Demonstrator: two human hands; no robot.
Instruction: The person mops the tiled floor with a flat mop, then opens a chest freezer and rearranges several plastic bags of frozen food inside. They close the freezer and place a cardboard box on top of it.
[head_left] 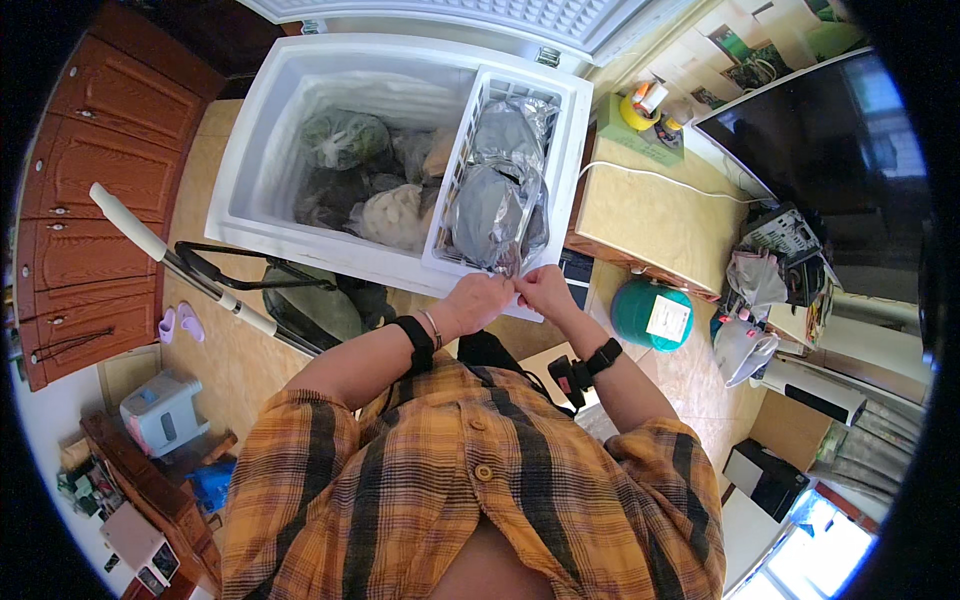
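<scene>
My left hand [477, 303] and my right hand [546, 294] meet at the front edge of an open white chest freezer [330, 240]. Both have their fingers pinched on the gathered end of a clear plastic bag [487, 215]. The bag lies in a white slatted basket [437, 240] at the freezer's right side, with grey, flat-looking contents I cannot make out. Behind it in the basket is another grey wrapped bundle [505, 130]. Deeper in the freezer, to the left, lie a bag with something green [345, 138] and a bag of pale lumps [392, 215].
The freezer lid [540, 20] stands raised at the back. A walker-like frame with a pale handle [125, 222] leans in at the left. Right of the freezer are a wooden cabinet [650, 220] with a white cable across it and a teal round container [650, 313].
</scene>
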